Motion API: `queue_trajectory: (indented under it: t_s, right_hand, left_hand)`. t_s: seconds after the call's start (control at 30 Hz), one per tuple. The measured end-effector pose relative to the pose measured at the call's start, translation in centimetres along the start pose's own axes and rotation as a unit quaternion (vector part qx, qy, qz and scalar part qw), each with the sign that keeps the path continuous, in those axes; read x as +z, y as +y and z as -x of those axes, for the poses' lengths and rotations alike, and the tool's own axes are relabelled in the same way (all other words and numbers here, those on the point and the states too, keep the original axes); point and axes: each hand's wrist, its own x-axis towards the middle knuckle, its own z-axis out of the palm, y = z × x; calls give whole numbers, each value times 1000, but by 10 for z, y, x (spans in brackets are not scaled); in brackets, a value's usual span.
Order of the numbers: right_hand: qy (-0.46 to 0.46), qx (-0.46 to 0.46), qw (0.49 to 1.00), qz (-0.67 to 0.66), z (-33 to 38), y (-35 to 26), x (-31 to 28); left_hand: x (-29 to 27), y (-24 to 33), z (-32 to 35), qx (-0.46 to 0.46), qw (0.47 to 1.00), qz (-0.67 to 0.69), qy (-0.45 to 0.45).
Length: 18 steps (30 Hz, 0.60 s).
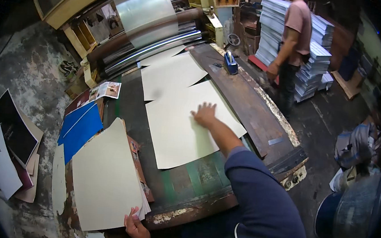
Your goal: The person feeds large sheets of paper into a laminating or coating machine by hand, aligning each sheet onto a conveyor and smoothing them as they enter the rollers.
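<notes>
The person wears a dark navy-blue long-sleeved top with a thin white curved stripe low on its side, the right sleeve pushed up near the elbow, both hands bare.

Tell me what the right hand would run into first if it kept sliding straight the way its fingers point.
The right hand lies flat on the nearest cream sheet, fingers pointing up the table. Straight on, it would probably first meet the overlapping edge of the next cream sheet, then the machine rollers.
</notes>
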Motion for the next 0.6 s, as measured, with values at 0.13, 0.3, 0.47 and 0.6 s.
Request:
queue_trajectory:
  t_s: [0.13, 0.3, 0.47, 0.6]
  right_hand:
    - [105, -96, 990, -20, 3, 45, 12]
    - [-23, -200, 960, -194, 82, 14, 34]
    - [-279, -288, 749, -527, 219, -21, 4]
    - [-400, -267, 594, -645, 274, -11, -8]
  left_hand:
    - [-4, -15, 3, -140, 980, 140, 17]
    - [-15, 70, -23, -232, 922, 235, 202]
    - [-24, 89, -8, -84, 978, 175, -79]
    - [-19, 56, -10, 149, 950, 113, -250]
